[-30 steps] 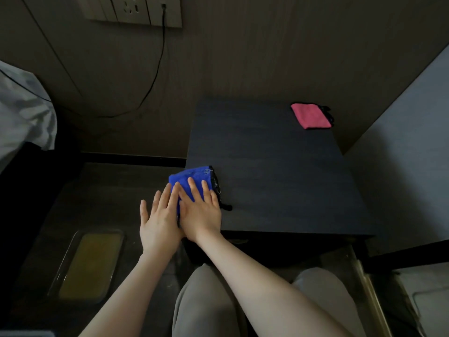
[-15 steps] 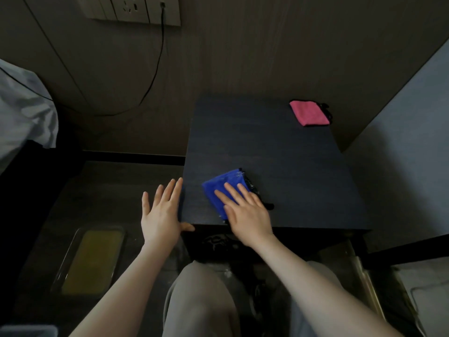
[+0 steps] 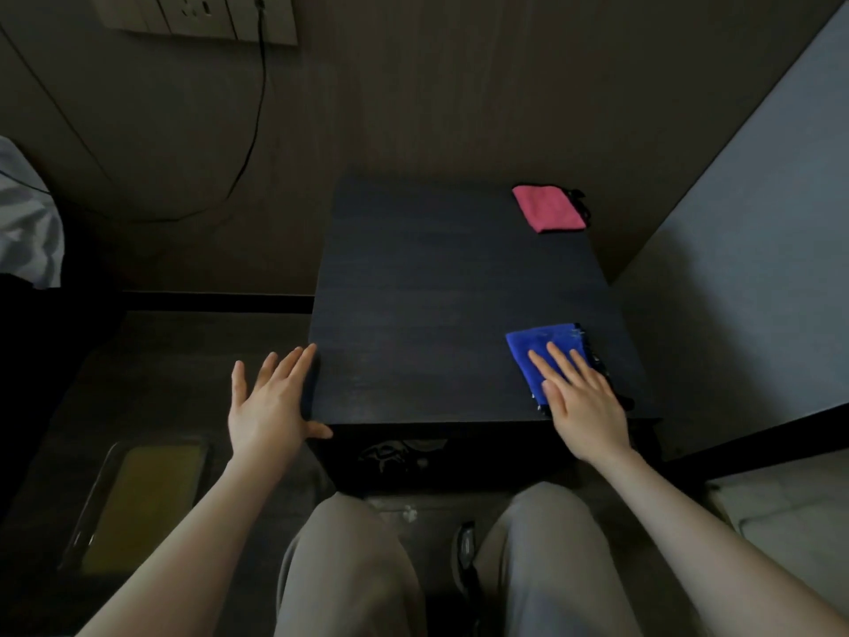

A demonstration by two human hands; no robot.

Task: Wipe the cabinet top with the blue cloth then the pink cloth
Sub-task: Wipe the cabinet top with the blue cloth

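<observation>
From the head view, the right hand [image 3: 585,402] presses the blue cloth [image 3: 544,354] flat, fingers [image 3: 558,360] spread, at the near right of the cabinet top [image 3: 436,314]; a second ago the cloth sat at the near left corner, so one pass along the front edge looks done. The left hand [image 3: 271,406], fingers apart, braces the left edge. The pink cloth [image 3: 549,209] waits untouched (far right corner).

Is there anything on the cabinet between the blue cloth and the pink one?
No. In the head view, only bare cabinet top lies between blue cloth and pink cloth.
</observation>
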